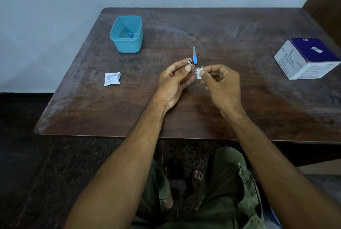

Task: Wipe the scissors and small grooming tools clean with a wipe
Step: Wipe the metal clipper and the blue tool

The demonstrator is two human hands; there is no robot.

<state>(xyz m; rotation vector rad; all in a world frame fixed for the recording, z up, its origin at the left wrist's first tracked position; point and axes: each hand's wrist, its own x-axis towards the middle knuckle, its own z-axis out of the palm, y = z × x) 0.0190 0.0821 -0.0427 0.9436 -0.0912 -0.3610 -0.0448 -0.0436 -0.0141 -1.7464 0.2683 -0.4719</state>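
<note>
Dark wooden table (pixel 239 110), left hand (pixel 173 84) gripping metal nail clipper (pixel 191 66), right hand (pixel 221 85) pinching white wipe (pixel 199 73) against it.

One tub (pixel 126 33), one box (pixel 307 57), one packet (pixel 112 79), one file (pixel 194 55), one clipper (pixel 191 66), one wipe (pixel 199 73).

Teal tub (pixel 127 33); dark brown table (pixel 221 29); white wipe (pixel 199 71); blue-handled file (pixel 194 55); navy-white box (pixel 307 57).

Metal nail clipper (pixel 191 66) held above the table centre, tilted, head toward 11 o'clock. Small white wipe (pixel 199 73) folded, pressed against its lower end at 4 o'clock. Nail file (pixel 194 55), blue handle, flat on the table just at 12 o'clock of the clipper, tip pointing away.
</note>
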